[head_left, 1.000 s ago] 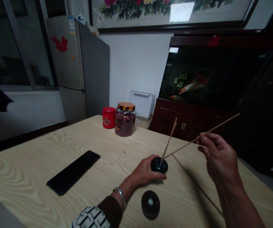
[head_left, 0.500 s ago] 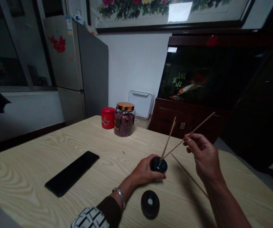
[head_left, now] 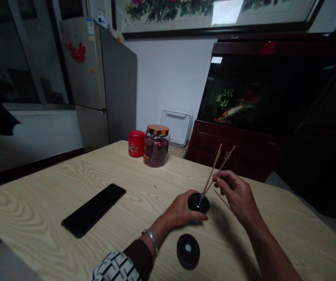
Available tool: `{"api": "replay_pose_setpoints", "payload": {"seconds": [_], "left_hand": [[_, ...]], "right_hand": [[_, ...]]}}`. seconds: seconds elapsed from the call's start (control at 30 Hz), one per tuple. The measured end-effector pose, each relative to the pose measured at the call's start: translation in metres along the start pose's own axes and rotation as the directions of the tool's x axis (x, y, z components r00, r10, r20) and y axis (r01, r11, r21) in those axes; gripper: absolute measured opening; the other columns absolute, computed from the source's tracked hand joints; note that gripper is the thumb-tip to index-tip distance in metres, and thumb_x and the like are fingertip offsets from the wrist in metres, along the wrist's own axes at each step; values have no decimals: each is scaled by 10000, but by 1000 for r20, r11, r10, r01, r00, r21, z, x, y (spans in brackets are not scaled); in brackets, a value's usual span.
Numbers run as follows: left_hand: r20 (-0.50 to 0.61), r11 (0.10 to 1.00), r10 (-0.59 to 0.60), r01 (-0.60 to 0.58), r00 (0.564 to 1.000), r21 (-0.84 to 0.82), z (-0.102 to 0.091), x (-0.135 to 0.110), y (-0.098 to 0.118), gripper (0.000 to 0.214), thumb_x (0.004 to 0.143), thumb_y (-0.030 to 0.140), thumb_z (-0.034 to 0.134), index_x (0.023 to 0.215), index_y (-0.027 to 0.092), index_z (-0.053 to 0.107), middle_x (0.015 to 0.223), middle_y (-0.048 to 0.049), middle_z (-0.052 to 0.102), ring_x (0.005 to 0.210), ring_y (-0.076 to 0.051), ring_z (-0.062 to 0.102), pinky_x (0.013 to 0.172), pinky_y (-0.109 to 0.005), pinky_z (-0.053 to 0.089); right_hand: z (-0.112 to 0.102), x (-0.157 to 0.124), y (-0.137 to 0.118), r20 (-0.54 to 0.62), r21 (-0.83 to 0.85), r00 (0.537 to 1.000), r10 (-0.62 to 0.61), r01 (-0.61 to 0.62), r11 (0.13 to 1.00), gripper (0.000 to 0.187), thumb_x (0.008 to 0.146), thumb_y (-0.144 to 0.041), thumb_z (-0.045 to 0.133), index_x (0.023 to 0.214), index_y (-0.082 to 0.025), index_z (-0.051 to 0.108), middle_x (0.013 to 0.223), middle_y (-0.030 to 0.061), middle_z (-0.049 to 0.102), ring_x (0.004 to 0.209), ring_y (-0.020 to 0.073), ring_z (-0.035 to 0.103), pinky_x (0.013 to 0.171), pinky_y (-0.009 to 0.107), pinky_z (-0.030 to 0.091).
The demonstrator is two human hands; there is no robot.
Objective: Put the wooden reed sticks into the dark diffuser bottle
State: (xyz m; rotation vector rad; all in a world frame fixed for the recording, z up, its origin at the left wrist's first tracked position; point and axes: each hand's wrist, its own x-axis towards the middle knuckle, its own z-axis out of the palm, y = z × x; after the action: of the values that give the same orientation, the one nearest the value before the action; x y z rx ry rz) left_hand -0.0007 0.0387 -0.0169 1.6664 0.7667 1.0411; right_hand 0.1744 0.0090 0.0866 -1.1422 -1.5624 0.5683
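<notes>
My left hand (head_left: 182, 208) is wrapped round a small dark glass diffuser bottle (head_left: 198, 203) standing on the wooden table. One thin reed stick (head_left: 214, 163) leans up out of the bottle's mouth. Between thumb and fingers of my right hand (head_left: 238, 195) is a second reed stick (head_left: 229, 154), slanted, its lower end at the bottle's mouth. Another stick (head_left: 221, 199) lies on the table, partly hidden behind my right hand. A dark rounded cap (head_left: 188, 251) with a pale centre rests in front of the bottle.
On the left of the table (head_left: 138, 218) lies a black phone (head_left: 94, 210). A red canister (head_left: 136, 143) and a clear jar (head_left: 156, 147) with a copper-coloured lid stand at the far edge. A tiny brown bit (head_left: 155, 186) lies mid-table. Behind are a fridge (head_left: 121, 86) and a fish tank (head_left: 244, 89).
My right hand has moved left and down with its stick, which now stands steeper, close to the other one. My left hand still holds the bottle. The view has shifted slightly.
</notes>
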Motion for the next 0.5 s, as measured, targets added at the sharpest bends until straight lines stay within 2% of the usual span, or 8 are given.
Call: {"api": "replay_pose_setpoints", "payload": {"seconds": [0.33,0.5], "left_hand": [[-2,1000,0,0,1000,7,-1,0,1,678,544,376,894,1137,171,637,1001,-53,676,933,-222,601,821,-316,475],[-2,1000,-4,4,1000,-7,0,0,-1,699,539,381,895,1151,173,628,1011,-63,672,940,-229,604,822,-322,484]], "right_hand": [[7,2,8,51,-51,999,16,-13,999,216,863,-425,627,871,-209,638,790,15,648,719,167,594,570,261,420],[8,1,6,88,-62,996,10,-4,998,249,858,-442,611,898,-202,668,861,38,680,742,179,608,582,274,447]]}}
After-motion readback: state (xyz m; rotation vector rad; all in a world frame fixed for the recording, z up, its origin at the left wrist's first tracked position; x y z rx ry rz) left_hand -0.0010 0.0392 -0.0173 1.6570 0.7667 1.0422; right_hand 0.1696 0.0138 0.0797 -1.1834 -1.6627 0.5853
